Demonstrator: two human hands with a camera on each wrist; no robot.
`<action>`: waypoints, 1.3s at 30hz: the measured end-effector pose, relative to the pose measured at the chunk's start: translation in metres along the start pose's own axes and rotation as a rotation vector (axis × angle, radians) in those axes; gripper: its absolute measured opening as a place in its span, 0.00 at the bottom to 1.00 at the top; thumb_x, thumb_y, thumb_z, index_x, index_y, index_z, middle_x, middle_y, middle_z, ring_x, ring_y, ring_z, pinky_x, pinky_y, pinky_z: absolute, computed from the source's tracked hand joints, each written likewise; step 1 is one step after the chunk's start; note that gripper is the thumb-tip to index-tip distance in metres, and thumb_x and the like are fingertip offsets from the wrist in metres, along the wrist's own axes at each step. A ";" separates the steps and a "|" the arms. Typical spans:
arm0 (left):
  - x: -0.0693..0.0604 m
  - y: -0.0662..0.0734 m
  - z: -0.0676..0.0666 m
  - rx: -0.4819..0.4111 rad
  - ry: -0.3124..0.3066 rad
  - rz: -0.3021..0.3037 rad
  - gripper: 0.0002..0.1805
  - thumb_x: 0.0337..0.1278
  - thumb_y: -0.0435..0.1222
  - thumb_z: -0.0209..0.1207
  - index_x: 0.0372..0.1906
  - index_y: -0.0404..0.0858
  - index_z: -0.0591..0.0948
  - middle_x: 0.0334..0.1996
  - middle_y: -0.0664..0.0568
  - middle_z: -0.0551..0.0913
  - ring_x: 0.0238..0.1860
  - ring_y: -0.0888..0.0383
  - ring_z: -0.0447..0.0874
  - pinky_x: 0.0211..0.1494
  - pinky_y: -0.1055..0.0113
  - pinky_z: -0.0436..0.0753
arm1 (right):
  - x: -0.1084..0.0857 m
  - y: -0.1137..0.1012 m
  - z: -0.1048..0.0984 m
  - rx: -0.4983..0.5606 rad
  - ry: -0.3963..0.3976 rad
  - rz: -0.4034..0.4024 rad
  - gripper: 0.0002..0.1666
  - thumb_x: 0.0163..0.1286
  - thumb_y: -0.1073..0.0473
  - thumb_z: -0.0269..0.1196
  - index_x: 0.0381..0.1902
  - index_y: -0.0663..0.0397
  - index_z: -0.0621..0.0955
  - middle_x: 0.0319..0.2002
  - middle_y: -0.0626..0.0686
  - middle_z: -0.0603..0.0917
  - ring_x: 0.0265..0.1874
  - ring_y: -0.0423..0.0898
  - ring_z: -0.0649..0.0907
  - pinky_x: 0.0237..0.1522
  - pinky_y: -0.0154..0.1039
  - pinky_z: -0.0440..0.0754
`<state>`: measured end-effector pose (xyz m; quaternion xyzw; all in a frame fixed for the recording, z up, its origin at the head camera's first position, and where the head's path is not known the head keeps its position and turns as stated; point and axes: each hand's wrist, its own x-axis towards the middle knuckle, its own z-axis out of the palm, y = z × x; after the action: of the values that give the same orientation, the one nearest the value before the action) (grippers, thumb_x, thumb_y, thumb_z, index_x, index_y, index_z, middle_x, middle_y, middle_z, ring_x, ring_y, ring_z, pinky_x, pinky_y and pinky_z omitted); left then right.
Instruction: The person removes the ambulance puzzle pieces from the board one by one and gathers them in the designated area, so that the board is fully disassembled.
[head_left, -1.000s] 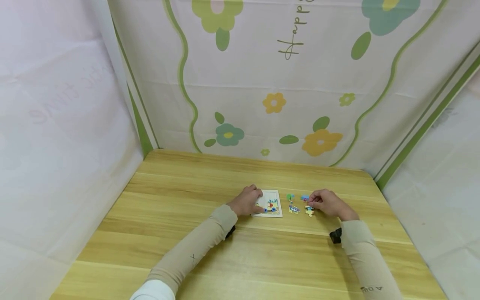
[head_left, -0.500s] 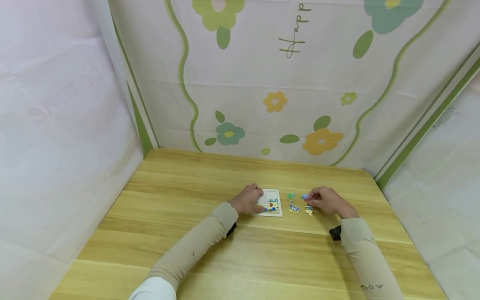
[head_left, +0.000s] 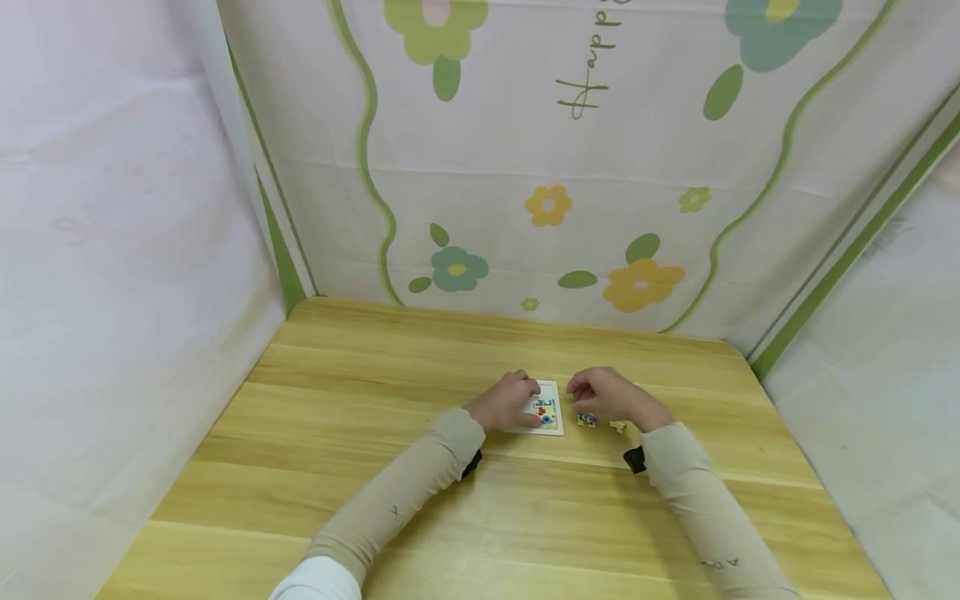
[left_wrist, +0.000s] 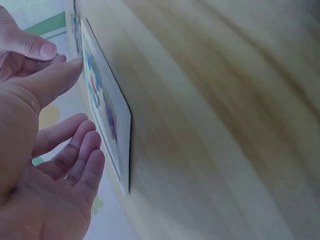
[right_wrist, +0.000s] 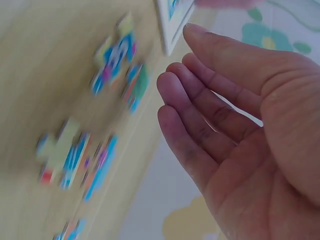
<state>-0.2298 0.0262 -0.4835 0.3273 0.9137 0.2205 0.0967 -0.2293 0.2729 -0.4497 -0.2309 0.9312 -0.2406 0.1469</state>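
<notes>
A white-rimmed puzzle board (head_left: 552, 431) with a partly filled colourful picture lies on the table. My left hand (head_left: 508, 402) is over its left side, thumb and fingers spread apart and holding nothing. In the left wrist view the thumb tip comes close to the board (left_wrist: 125, 150); whether it touches I cannot tell. My right hand (head_left: 609, 395) hovers just right of the board, fingers loosely bent, with nothing seen between thumb and fingers. Beneath and beside it lie loose jigsaw pieces: a blue-and-yellow one (right_wrist: 116, 59), a green one (right_wrist: 141, 80) and a pale yellow one (right_wrist: 62, 147).
More blue-edged jigsaw pieces (right_wrist: 101, 167) lie in the right wrist view, blurred. The wooden table (head_left: 390, 358) meets a flower-printed cloth (head_left: 480, 167) at the back. Cloth walls stand at both sides. A dark wrist device (head_left: 635, 459) sits under the right sleeve.
My right hand has moved left from the right-hand pieces towards the board, now covering some pieces. My left hand has shifted slightly right over the board, its fingers more spread.
</notes>
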 end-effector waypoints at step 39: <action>0.004 0.001 0.009 -0.011 0.034 -0.002 0.22 0.63 0.43 0.73 0.55 0.34 0.85 0.51 0.48 0.83 0.47 0.58 0.75 0.58 0.65 0.75 | 0.029 -0.019 0.023 -0.069 0.041 -0.128 0.07 0.72 0.71 0.66 0.44 0.59 0.88 0.40 0.52 0.88 0.38 0.42 0.84 0.42 0.39 0.85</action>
<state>-0.2300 0.0322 -0.4909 0.3220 0.9143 0.2311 0.0832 -0.2379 0.2344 -0.4641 -0.2900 0.9251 -0.2221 0.1040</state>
